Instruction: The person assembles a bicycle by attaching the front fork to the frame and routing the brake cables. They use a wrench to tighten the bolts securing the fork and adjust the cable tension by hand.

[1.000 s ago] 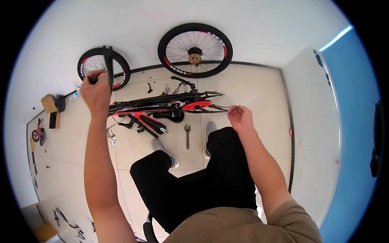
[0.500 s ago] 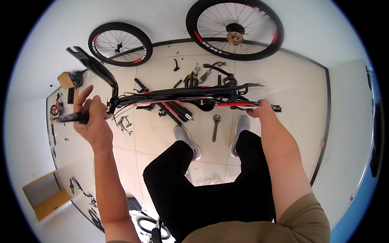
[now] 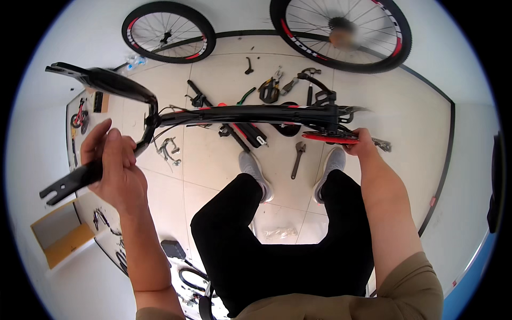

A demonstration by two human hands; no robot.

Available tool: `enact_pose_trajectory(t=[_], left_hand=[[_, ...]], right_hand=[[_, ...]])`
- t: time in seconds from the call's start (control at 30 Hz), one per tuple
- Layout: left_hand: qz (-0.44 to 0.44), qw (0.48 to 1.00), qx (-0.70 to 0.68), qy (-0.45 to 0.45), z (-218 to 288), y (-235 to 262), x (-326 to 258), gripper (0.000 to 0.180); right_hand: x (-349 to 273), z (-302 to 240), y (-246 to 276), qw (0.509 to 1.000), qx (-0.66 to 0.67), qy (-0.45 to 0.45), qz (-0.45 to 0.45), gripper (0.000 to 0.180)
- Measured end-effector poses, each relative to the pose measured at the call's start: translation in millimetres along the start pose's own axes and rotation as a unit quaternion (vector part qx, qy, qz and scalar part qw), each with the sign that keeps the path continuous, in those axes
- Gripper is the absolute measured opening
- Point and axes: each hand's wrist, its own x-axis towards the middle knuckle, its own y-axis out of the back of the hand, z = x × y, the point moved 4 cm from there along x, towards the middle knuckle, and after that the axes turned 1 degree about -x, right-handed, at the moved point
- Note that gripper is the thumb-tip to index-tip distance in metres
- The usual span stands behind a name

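Observation:
I hold a black and red bicycle frame [image 3: 256,113] level in front of me, above the tiled floor. My left hand [image 3: 114,170] grips one black leg of the fork [image 3: 101,82] at the frame's left end. My right hand [image 3: 361,145] holds the frame's right end by a red part. My legs in black trousers and grey shoes [image 3: 255,169] stand below the frame.
Two wheels, one smaller [image 3: 168,31] and one larger [image 3: 341,32], lean at the wall. Tools lie on the floor: a spanner [image 3: 297,159], pliers [image 3: 269,89], brake parts [image 3: 166,146]. A cardboard box [image 3: 61,234] is at lower left.
The frame has come up off the floor and closer to me, held level. My left hand moved lower and left along the fork; my right hand went right to the frame's far end.

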Motion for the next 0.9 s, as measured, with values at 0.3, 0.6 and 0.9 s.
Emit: enact_pose_trajectory(t=[0.3,0.6,0.9], left_hand=[[0.064,0.994,-0.076,0.037,-43,69,20,0.011],[0.163,0.981,-0.059,0.088,-42,101,21,0.011],[0.343,0.917,-0.120,0.165,-103,186,-44,0.013]], right_hand=[[-33,-4,-47,0.995,0.021,0.094,-0.021,0.021],[-122,-36,-58,0.982,0.011,0.188,0.027,0.009],[-249,-28,-96,0.928,0.036,0.370,-0.004,0.008]])
